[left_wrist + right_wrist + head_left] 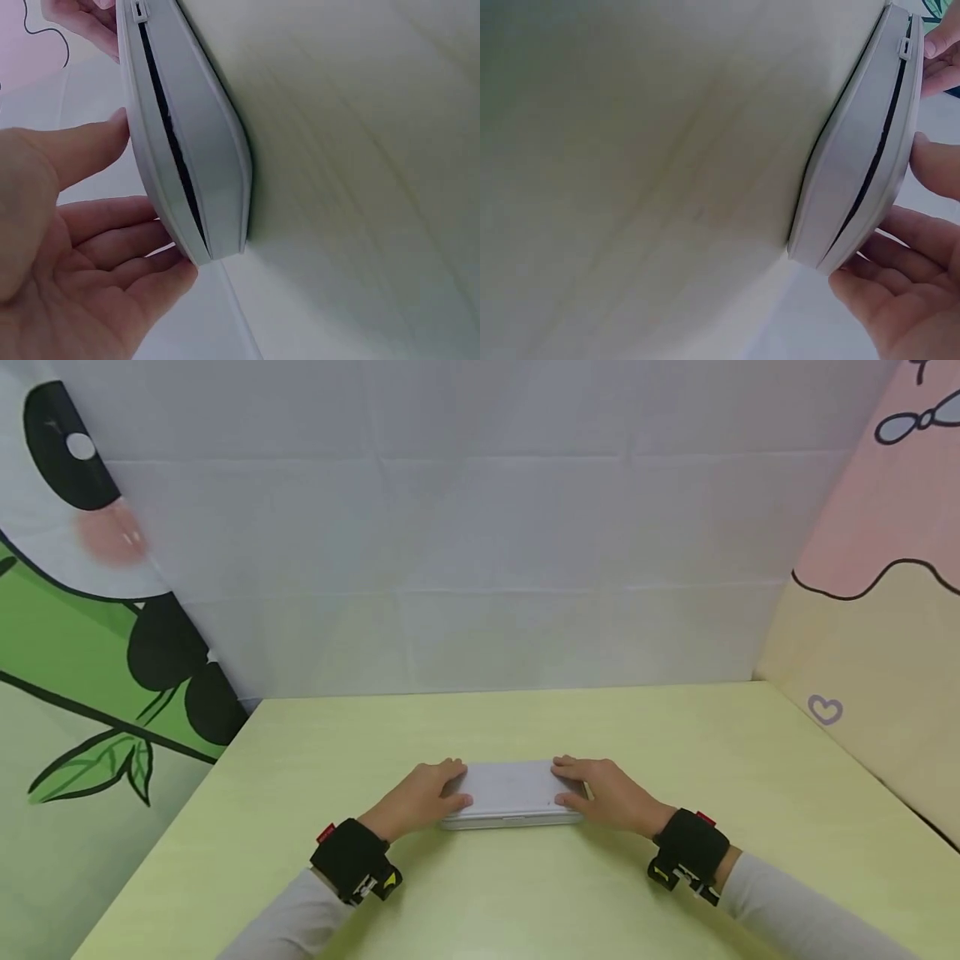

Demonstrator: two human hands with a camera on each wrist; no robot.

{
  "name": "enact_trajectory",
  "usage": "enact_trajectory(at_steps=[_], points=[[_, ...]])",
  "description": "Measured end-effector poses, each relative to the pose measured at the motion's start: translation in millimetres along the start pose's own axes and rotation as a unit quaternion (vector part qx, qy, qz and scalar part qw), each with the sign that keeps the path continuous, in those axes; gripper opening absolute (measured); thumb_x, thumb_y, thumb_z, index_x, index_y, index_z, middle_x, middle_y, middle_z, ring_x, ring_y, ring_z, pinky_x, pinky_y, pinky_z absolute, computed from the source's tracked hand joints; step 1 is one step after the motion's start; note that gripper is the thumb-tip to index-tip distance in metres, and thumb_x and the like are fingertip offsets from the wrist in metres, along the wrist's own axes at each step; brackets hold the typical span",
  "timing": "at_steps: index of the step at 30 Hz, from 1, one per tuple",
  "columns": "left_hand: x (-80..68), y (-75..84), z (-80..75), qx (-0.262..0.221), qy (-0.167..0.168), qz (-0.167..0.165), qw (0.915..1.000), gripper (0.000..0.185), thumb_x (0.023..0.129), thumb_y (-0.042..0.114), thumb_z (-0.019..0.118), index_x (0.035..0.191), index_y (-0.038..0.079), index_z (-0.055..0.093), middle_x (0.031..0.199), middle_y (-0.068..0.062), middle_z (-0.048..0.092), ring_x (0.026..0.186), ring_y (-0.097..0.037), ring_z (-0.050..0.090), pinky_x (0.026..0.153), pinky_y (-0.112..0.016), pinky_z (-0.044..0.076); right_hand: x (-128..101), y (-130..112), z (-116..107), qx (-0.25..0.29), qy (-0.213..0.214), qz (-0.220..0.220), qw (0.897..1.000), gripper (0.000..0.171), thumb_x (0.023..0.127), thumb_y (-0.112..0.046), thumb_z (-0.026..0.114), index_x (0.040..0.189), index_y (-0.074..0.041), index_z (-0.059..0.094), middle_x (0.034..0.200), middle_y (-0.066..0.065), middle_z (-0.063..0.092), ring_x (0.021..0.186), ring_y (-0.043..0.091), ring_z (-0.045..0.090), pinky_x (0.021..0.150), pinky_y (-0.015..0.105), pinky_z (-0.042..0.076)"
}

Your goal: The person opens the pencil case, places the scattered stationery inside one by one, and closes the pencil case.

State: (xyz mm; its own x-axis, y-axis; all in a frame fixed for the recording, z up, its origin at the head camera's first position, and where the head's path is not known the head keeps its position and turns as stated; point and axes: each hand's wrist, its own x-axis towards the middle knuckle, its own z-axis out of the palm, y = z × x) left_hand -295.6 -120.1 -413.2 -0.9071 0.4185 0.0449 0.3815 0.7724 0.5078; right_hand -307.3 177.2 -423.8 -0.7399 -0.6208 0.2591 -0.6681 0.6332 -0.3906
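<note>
1. Your left hand [423, 795] and right hand [609, 793] lay relaxed fingers [112, 232] over the ends of the flat, pale grey hard-plastic case [512, 795], lower centre of the head view.
2. It looks light, rigid and smooth, perhaps slippery; hold its short ends, near the dark seam [169, 142].
3. It lies flat on the pale yellow-green worktop [525, 718], cartoon-printed cloth walls [112, 635] around.
</note>
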Motion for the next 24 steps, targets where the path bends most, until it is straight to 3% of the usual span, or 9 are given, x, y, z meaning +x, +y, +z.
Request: enact_trajectory(at_steps=[8, 13, 19, 21, 24], points=[[3.2, 2.1, 7.7, 0.097, -0.009, 0.049, 0.994, 0.035, 0.095, 0.021, 0.06, 0.119, -0.004, 0.054, 0.14, -0.027, 0.049, 0.135, -0.04, 0.045, 0.111, -0.052, 0.04, -3.1, -0.6, -1.1, -0.021, -0.011, -0.001, 1.0, 0.047, 0.089, -0.016, 0.068, 0.127, 0.009, 0.057, 0.134, 0.025, 0.056, 0.126, 0.038, 0.054, 0.102, 0.049, 0.048], [12.2, -6.2, 3.5, 0.093, 0.005, 0.062, 0.9938, 0.039, 0.094, 0.019, 0.061, 0.123, -0.006, 0.054, 0.14, -0.028, 0.05, 0.135, -0.041, 0.044, 0.112, -0.052, 0.039, 7.4, 5.0, 0.2, -0.015, -0.001, 0.002, 1.0, 0.047, 0.089, -0.016, 0.068, 0.127, 0.009, 0.057, 0.134, 0.024, 0.057, 0.127, 0.038, 0.053, 0.104, 0.049, 0.047], [9.6, -20.6, 3.9, 0.044, -0.017, 0.007, 0.9988, 0.05, 0.092, 0.02, 0.064, 0.133, -0.006, 0.051, 0.144, -0.026, 0.046, 0.138, -0.04, 0.04, 0.115, -0.05, 0.036, 19.1, 5.8, 13.0, 0.033, -0.02, 0.022, 0.999, 0.045, 0.087, -0.016, 0.07, 0.123, 0.009, 0.061, 0.13, 0.024, 0.06, 0.125, 0.04, 0.055, 0.103, 0.049, 0.048], [6.7, -20.7, 4.8, 0.065, -0.017, -0.014, 0.9976, 0.054, 0.091, 0.022, 0.066, 0.133, -0.007, 0.051, 0.144, -0.028, 0.045, 0.139, -0.043, 0.038, 0.115, -0.052, 0.035, 22.2, 0.7, 19.5, 0.048, -0.027, 0.05, 0.997, 0.043, 0.088, -0.018, 0.07, 0.122, 0.007, 0.062, 0.129, 0.023, 0.061, 0.124, 0.039, 0.055, 0.102, 0.05, 0.049], [1.9, -15.6, 9.5, 0.128, 0.013, -0.026, 0.9914, 0.061, 0.088, 0.03, 0.069, 0.133, -0.007, 0.051, 0.146, -0.028, 0.042, 0.14, -0.045, 0.034, 0.115, -0.056, 0.034, 23.4, -14.6, 31.3, 0.059, -0.014, 0.117, 0.991, 0.045, 0.089, -0.022, 0.068, 0.124, 0.006, 0.061, 0.131, 0.023, 0.06, 0.125, 0.038, 0.055, 0.103, 0.05, 0.048]])
